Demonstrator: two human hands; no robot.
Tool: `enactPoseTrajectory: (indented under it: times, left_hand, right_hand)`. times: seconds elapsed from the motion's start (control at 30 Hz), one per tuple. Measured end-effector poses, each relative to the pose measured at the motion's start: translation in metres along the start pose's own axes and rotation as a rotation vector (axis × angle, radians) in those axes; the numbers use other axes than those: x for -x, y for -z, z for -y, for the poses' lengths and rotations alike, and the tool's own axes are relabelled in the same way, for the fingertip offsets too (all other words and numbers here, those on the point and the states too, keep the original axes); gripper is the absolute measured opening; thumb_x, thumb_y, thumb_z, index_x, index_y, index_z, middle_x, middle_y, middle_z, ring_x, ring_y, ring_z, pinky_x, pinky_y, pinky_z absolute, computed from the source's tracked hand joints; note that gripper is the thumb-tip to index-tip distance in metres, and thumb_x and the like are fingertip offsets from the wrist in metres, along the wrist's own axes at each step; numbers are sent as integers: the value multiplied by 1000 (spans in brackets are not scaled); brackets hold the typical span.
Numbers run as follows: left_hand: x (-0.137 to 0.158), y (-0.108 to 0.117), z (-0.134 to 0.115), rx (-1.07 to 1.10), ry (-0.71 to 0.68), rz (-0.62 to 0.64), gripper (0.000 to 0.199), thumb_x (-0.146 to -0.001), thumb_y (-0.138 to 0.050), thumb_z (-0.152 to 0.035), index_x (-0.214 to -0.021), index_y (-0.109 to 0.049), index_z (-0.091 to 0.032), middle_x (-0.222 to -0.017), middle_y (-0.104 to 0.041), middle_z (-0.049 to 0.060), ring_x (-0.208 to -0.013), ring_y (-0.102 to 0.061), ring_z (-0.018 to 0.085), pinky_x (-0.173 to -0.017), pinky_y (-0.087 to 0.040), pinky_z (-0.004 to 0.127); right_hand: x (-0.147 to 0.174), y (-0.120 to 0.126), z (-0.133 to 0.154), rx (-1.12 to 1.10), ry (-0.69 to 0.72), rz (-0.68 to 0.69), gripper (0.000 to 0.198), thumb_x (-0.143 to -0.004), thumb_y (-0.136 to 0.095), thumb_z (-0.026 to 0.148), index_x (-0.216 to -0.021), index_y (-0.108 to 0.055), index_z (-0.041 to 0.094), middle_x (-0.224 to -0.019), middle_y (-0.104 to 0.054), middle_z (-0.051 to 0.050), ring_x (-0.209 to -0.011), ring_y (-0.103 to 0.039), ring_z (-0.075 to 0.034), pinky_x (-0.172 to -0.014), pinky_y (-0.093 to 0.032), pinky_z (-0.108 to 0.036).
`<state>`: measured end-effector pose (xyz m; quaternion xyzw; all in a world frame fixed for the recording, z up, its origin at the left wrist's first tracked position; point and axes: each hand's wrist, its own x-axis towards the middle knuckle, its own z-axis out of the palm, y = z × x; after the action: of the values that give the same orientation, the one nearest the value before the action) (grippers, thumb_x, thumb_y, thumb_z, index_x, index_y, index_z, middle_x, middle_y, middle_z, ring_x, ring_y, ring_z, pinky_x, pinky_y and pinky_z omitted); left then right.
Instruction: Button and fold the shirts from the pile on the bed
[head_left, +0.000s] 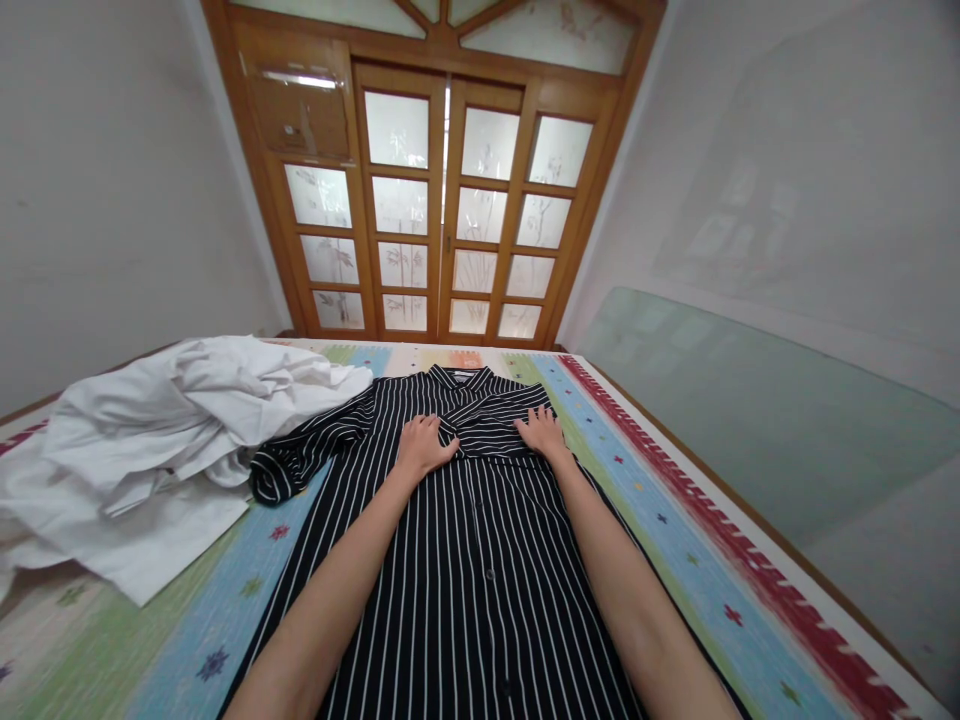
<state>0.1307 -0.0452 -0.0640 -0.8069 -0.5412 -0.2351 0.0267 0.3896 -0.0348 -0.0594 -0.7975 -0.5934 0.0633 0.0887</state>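
A black shirt with white stripes (465, 540) lies front side up, its collar (459, 376) at the far end and a row of buttons down the middle. Its right-hand sleeve (499, 415) is folded across the chest, while the other sleeve (315, 445) sticks out to the left. My left hand (426, 445) rests flat on the chest by the folded sleeve's end, thumb spread. On the fold at the shoulder side lies my right hand (541, 432), fingers spread and pressed on the cloth. Neither hand grips anything.
A crumpled white cloth (187, 420) is heaped at the left, touching the striped sleeve. Beneath everything is a colourful patterned cover (660, 520). A pale green panel (750, 410) leans along the right wall. Wooden doors with glass panes (442, 200) stand beyond the far edge.
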Motion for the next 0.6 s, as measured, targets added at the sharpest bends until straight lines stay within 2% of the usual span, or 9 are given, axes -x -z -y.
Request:
enactPoseTrajectory:
  times: [0.07, 0.17, 0.3, 0.47, 0.53, 0.6]
  left_hand:
    - [0, 1, 0, 0, 3, -1, 42, -84, -56, -50, -105, -66, -15, -112, -68, 15, -112, -57, 34, -95, -45, 46]
    - [0, 3, -2, -21, 17, 1, 42, -83, -57, -50, -104, -66, -15, -109, -69, 14, -108, -59, 32, -94, -46, 44]
    - [2, 3, -5, -33, 50, -7, 38, -86, -55, -46, -105, -66, -14, -108, -69, 14, -107, -59, 29, -92, -45, 39]
    - [11, 18, 7, -108, -8, -92, 32, -95, -40, -33, -102, -64, -14, -104, -68, 15, -102, -58, 28, -89, -44, 39]
    - [16, 34, 23, -181, -19, -114, 31, -94, -40, -32, -99, -65, -14, -101, -66, 15, -100, -56, 29, -87, -43, 40]
    - [22, 56, 44, -259, 69, -152, 29, -92, -41, -28, -98, -65, -13, -101, -65, 16, -99, -55, 30, -86, -42, 41]
  right_hand:
    - [2, 1, 17, -25, -16, -64, 71, -97, -29, 49, -150, -32, 1, -160, -13, -22, -148, -12, -35, -118, -9, -48]
    - [9, -2, 47, -66, 125, -108, 72, -98, -22, 53, -154, -25, 7, -163, -6, -16, -150, -1, -31, -118, -4, -46]
    - [22, -16, 79, -74, 256, 33, 76, -97, -18, 59, -155, -22, 10, -163, -8, -13, -150, -3, -29, -118, -5, -43]
    - [28, -27, 86, -16, 273, 69, 79, -96, -21, 62, -155, -23, 9, -163, -12, -13, -150, -5, -31, -118, -1, -44]
    - [28, -27, 84, -19, 278, 80, 81, -95, -18, 65, -155, -22, 10, -163, -10, -13, -150, -4, -31, -118, -2, -44]
    - [27, -26, 83, -20, 279, 88, 83, -94, -17, 67, -155, -21, 10, -163, -10, -13, -150, -4, -31, -118, -2, -44]
